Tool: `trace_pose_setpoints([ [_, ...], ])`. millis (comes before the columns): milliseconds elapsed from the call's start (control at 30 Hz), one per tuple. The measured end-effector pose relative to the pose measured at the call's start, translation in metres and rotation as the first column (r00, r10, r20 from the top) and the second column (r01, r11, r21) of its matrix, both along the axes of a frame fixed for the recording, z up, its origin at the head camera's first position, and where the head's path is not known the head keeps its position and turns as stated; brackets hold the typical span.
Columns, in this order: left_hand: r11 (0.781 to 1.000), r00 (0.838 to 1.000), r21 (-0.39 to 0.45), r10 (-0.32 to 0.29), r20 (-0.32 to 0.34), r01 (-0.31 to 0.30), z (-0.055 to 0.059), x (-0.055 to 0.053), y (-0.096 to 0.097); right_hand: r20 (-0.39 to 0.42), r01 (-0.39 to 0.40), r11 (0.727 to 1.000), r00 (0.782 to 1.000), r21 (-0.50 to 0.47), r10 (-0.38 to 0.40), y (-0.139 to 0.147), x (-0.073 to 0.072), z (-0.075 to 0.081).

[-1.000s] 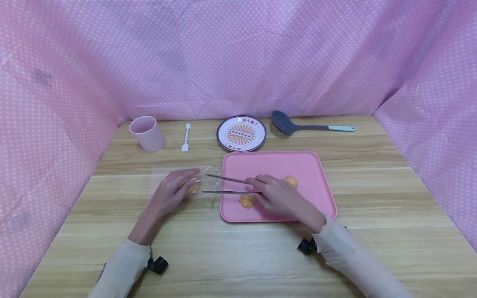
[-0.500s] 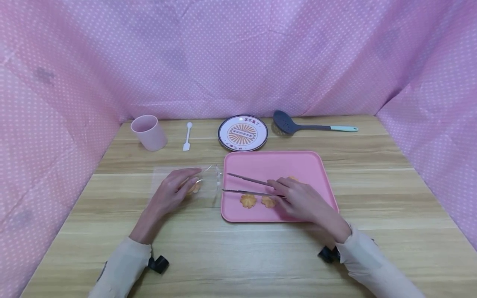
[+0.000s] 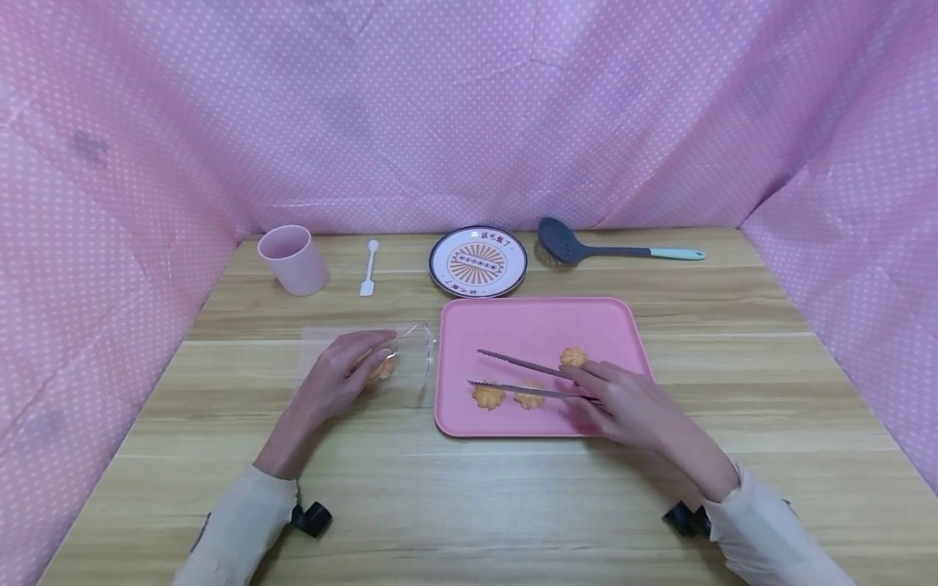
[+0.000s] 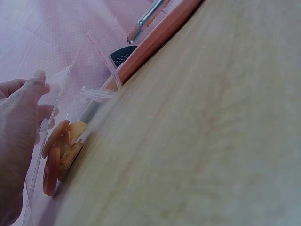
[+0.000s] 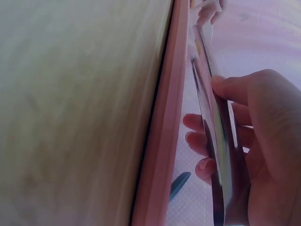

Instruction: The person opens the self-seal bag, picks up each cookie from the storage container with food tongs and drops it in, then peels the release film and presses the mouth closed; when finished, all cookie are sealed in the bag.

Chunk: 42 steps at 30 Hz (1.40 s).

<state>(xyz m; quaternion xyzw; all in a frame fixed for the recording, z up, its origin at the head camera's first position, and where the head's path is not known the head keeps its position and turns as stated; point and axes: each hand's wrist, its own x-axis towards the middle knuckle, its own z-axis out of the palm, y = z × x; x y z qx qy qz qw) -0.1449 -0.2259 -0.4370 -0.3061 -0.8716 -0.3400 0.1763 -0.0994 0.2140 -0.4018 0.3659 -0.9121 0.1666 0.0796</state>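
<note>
Three cookies [image 3: 489,400] lie on a pink tray [image 3: 528,321]; several more sit inside a clear bag [image 3: 414,350] just beside it.
The right hand [image 3: 623,405] grips metal tongs [image 3: 520,363] between thumb and fingers, their serrated tips apart over the tray, one arm crossing above the two nearer cookies and the third lying just beyond the other arm. The left hand [image 3: 339,376] holds the bag, fingers and thumb bent around it near its mouth. Farther back on the tabletop [image 3: 469,505] are a cup [image 3: 296,267], a patterned plate [image 3: 458,281] and a dark skimmer [image 3: 558,240].
</note>
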Motion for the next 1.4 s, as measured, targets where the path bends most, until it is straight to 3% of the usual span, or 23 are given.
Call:
trace_pose_setpoints([
  [433, 1.0, 1.0, -0.011, 0.013, 0.018, -0.013, -0.001, 0.0, 0.0, 0.014, -0.01, 0.999, 1.0, 0.042, 0.01, 0.011, 0.013, 0.005],
  [1400, 1.0, 0.999, -0.007, 0.009, 0.033, -0.009, -0.001, 0.0, -0.001, 0.013, -0.031, 0.997, 0.999, 0.074, 0.03, 0.011, 0.015, 0.01],
])
